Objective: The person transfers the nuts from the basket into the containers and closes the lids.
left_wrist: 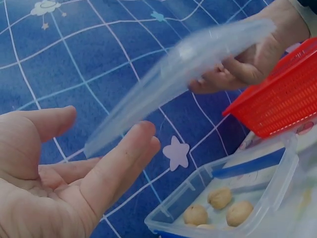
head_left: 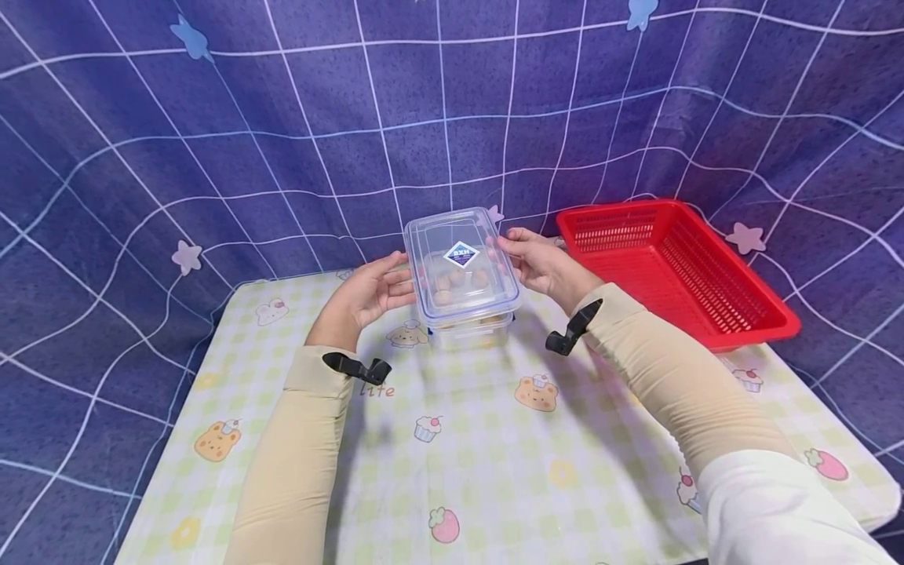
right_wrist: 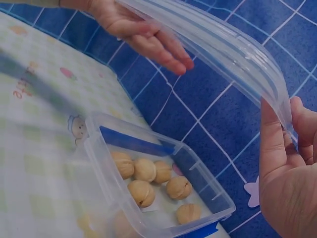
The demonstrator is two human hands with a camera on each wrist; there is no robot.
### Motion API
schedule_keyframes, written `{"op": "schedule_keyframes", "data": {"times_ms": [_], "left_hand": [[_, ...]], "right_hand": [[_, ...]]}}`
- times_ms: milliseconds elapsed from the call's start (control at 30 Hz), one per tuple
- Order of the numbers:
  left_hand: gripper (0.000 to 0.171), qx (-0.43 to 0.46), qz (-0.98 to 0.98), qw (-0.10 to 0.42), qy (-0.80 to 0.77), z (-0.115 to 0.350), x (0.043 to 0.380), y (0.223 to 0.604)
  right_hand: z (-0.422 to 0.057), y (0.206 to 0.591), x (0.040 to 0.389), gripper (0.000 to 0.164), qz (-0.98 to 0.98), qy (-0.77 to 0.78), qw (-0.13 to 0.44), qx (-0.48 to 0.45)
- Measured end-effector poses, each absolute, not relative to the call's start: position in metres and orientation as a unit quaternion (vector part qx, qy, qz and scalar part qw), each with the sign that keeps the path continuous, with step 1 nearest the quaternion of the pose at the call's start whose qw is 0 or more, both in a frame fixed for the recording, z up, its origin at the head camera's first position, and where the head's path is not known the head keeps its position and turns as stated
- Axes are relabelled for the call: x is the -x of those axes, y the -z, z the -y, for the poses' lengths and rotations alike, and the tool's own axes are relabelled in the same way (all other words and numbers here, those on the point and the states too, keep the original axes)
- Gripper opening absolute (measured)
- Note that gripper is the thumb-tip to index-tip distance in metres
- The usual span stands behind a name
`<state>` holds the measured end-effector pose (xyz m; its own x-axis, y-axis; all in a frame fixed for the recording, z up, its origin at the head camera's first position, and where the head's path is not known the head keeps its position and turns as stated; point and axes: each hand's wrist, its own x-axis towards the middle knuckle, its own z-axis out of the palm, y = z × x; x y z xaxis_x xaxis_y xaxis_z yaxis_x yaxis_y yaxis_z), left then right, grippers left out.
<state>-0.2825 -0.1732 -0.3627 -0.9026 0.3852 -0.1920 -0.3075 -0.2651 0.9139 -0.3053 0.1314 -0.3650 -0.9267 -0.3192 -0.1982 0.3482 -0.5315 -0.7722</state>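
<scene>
A clear plastic lid (head_left: 462, 275) with a blue-and-white diamond label is held tilted above a clear plastic box (right_wrist: 94, 148). My right hand (head_left: 547, 267) pinches the lid's right edge between thumb and fingers. At the lid's left edge is my left hand (head_left: 370, 290), its thumb and fingers spread apart; whether it touches the lid is unclear. Inside the uncovered box lie several round tan walnuts (right_wrist: 144, 170). Blue clips (right_wrist: 136, 141) show on the box's sides. From the head view, the lid covers much of the box and the nuts are seen through it.
A red plastic basket (head_left: 713, 337) stands at the table's back right, beside my right forearm. The table has a green-and-white checked cloth (head_left: 487, 479) with cartoon prints. Behind it hangs a blue curtain (head_left: 318, 102) with a white grid.
</scene>
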Motion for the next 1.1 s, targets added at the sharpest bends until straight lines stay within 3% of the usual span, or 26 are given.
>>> {"op": "schedule_keyframes", "data": {"times_ms": [233,367,467,867,1100], "left_hand": [[0.059,-0.024,-0.601,0.213,-0.77,0.165,0.28,0.36],[0.061,-0.005,-0.617,0.211,-0.758,0.161,0.281,0.364],[0.063,0.004,-0.619,0.21,-0.757,0.159,0.283,0.366],[0.064,0.016,-0.654,0.203,-0.728,0.151,0.29,0.375],[0.064,0.032,-0.69,0.17,-0.703,0.146,0.294,0.384]], "right_hand": [[-0.132,0.37,0.306,0.014,-0.465,0.864,0.194,-0.023],[-0.134,0.373,0.307,0.047,-0.488,0.848,0.205,-0.016],[-0.136,0.374,0.308,0.057,-0.506,0.836,0.211,-0.01],[-0.142,0.382,0.308,0.056,-0.563,0.798,0.216,-0.006],[-0.14,0.387,0.31,0.048,-0.61,0.766,0.2,-0.016]]}}
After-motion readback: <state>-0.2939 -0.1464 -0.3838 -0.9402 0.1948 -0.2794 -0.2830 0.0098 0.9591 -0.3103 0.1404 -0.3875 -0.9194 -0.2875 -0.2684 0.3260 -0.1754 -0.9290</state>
